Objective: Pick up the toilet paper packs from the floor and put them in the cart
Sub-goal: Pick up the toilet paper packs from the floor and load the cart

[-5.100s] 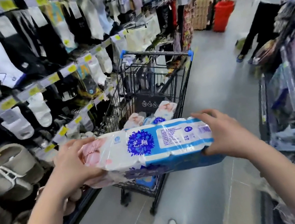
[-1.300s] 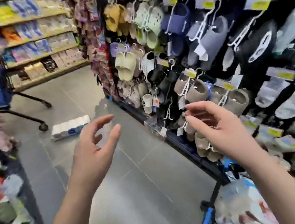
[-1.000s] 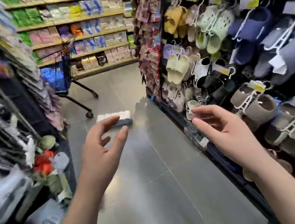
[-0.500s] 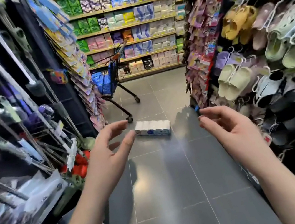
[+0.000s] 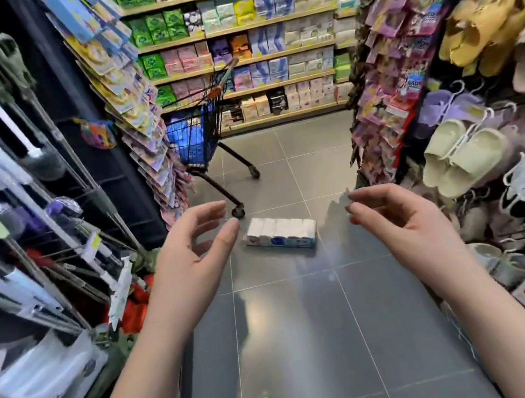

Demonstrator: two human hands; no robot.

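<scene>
You're holding left hand (image 5: pixel 190 256) and right hand (image 5: pixel 400 221) out, fingers loose, gripping nothing. The pack (image 5: pixel 281 238) is lying on the floor (image 5: pixel 310 329), not yet lifted (a cart (image 5: pixel 198 136) is standing just beyond it).

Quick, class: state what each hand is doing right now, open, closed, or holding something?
Left hand: open, fingers loosely curved, holding nothing.
Right hand: open, fingers loosely curved, holding nothing.
The toilet paper pack lies on the floor, untouched.

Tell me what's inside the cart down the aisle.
Through the wire sides of the cart only something blue shows, filling the basket. Whether it is goods or a liner cannot be told; the basket's bottom is hidden.
</scene>
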